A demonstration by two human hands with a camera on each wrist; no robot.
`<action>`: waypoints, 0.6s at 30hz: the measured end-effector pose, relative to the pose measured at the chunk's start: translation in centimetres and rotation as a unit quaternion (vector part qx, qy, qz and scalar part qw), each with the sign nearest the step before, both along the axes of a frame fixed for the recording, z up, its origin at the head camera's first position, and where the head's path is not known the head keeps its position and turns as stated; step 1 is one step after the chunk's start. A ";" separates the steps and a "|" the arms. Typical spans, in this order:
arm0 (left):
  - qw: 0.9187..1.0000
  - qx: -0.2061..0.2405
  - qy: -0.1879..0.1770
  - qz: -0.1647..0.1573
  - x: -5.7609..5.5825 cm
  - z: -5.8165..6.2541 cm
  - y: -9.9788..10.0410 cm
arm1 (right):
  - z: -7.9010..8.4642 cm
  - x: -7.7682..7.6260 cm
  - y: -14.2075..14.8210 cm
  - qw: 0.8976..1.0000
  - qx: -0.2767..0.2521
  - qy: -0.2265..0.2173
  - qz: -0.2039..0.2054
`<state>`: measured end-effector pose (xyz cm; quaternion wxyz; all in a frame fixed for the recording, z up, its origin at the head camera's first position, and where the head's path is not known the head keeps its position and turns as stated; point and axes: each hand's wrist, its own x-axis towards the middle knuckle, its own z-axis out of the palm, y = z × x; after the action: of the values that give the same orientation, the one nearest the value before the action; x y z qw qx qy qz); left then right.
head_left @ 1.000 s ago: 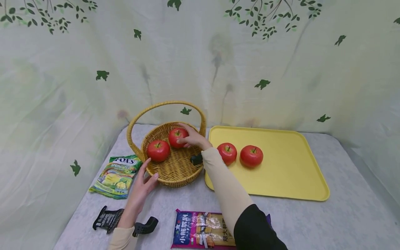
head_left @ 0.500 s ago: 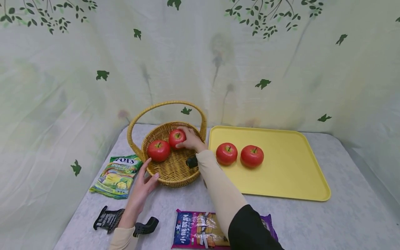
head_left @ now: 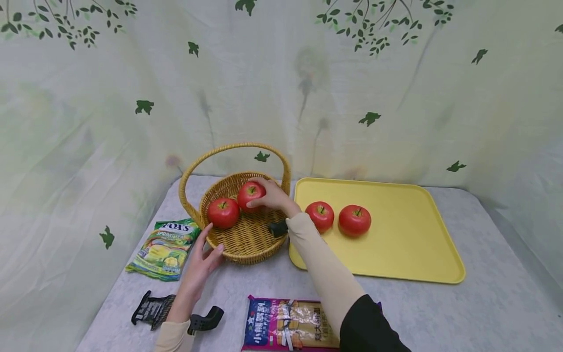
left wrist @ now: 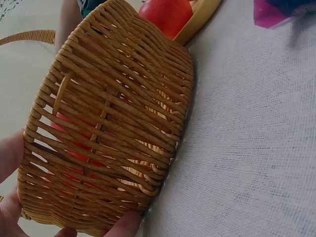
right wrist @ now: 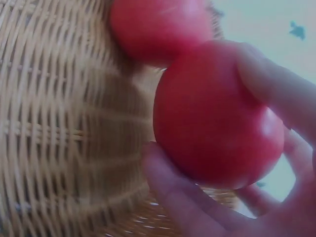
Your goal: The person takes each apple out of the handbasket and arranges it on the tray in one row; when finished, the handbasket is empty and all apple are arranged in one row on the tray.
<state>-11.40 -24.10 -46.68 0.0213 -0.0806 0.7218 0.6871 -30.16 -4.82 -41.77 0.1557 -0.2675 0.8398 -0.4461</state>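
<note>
My right hand [head_left: 277, 198] holds a red apple [head_left: 249, 195] inside the wicker basket [head_left: 255, 244], fingers and thumb curled around it. In the right wrist view this apple [right wrist: 217, 118] touches or nearly touches a second apple [right wrist: 160, 27]. That other apple [head_left: 223, 213] lies in the left part of the basket. At the basket's front left, my left hand [head_left: 198, 269] grips the rim and side wall. The left wrist view has the woven wall [left wrist: 108, 123] up close, with thumb and fingertips [left wrist: 123, 224] against it.
A yellow tray [head_left: 409, 234] stands right of the basket, with two apples [head_left: 319, 216] on its left part. A green candy bag [head_left: 167, 249] and a small black packet [head_left: 151, 309] lie left. A purple snack pack [head_left: 286, 322] lies in front, partly under the right arm.
My right hand's fingers have closed round the apple in the basket, and hand and apple have shifted slightly. The left hand and the basket have stayed in place.
</note>
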 end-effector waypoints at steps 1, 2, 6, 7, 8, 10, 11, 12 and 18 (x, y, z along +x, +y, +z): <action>1.000 0.001 0.001 -0.001 0.0 0.0 0.0 | 0.3 0.1 0.3 1.000 -0.014 -0.009 0.005; 1.000 0.002 0.003 -0.001 -0.1 0.0 0.1 | 0.6 0.2 0.6 0.999 -0.026 -0.017 0.014; 1.000 0.008 0.004 -0.003 0.0 0.0 0.1 | 1.9 0.6 2.0 0.997 -0.044 -0.034 0.051; 1.000 0.008 0.004 -0.002 0.0 0.0 0.0 | 2.1 0.7 2.4 0.997 -0.040 -0.031 0.061; 1.000 0.009 0.005 -0.002 0.0 0.0 0.0 | 2.4 0.9 2.9 0.996 -0.039 -0.032 0.070; 1.000 0.010 0.004 -0.002 0.0 0.0 0.0 | 2.9 1.4 3.8 0.996 -0.036 -0.034 0.079; 1.000 0.010 0.003 -0.002 0.0 0.0 0.0 | 3.1 1.6 4.4 0.995 -0.036 -0.036 0.083; 1.000 0.011 0.004 -0.003 0.0 0.0 0.0 | 3.4 1.9 5.0 0.995 -0.039 -0.039 0.086; 1.000 0.016 0.009 -0.007 -0.1 -0.1 0.1 | 4.5 3.5 9.6 0.995 -0.046 -0.043 0.084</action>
<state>-11.47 -23.97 -46.75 0.0210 -0.0688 0.7116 0.6989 -26.65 4.75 -37.30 0.2162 -0.3243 0.7856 -0.4805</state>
